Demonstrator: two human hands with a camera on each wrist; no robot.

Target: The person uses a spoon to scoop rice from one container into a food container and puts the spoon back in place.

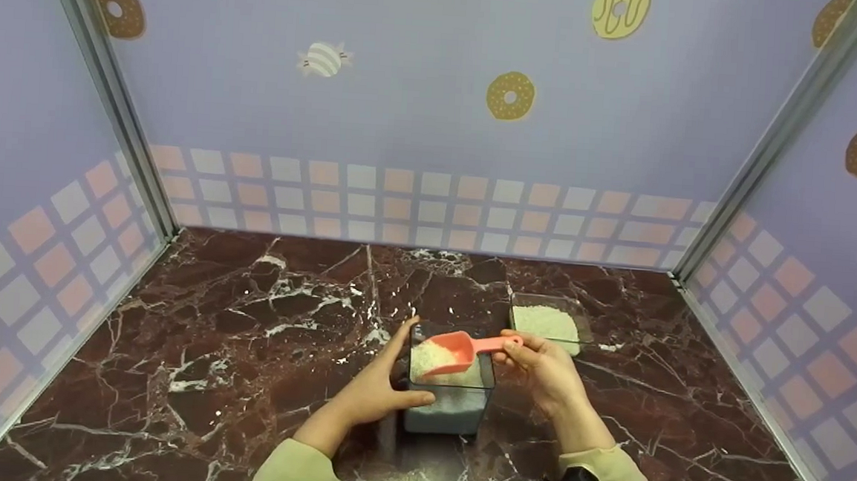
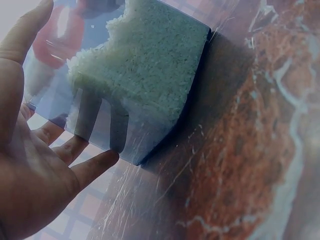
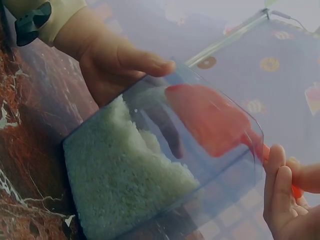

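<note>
My left hand [image 1: 368, 394] holds a clear square container [image 1: 455, 420] from its left, thumb along the near side and fingers spread against the walls. White rice [image 3: 125, 180] fills the lower part of the container, heaped on a slant in the wrist views. My right hand [image 1: 548, 370] pinches the handle of a salmon-pink scoop [image 1: 459, 349] at the container's right rim. The scoop's bowl lies inside the container's mouth, tilted to the left, with rice at its lip. In the right wrist view the bowl shows through the wall above the rice.
Behind my right hand stands a second clear container [image 1: 544, 301] with rice in it. Small white grains [image 1: 343, 360] are scattered on the dark red marbled tabletop [image 1: 241, 378]. Patterned panels [image 1: 406, 120] enclose the back and both sides.
</note>
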